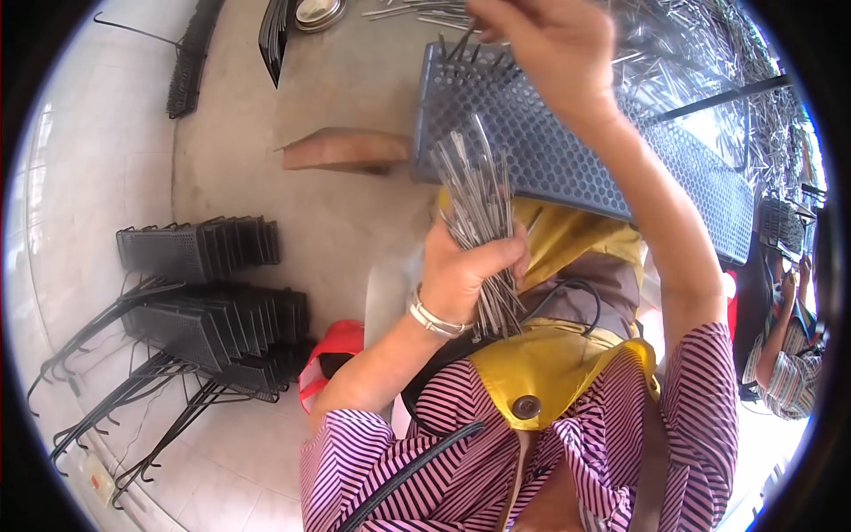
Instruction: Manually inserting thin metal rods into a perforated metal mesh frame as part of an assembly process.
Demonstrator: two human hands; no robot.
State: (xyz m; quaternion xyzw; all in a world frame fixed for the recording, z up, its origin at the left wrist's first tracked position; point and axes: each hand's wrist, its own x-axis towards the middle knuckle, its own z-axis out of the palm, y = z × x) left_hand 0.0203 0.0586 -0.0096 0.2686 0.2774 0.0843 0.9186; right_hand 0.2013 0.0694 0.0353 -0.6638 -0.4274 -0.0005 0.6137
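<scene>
My left hand is closed around a thick bundle of thin grey metal rods, held upright over my lap. My right hand is raised at the far end of a long dark perforated metal tray, its fingers pinched on a single thin rod. Several rods stand in the holes at the tray's far end, right under that hand. The tray lies slanted across my knees, over yellow cloth.
Stacks of dark perforated trays and bent wire frames sit on the floor at left. A brown block lies by the tray. A large heap of loose rods fills the upper right. Another person sits at right.
</scene>
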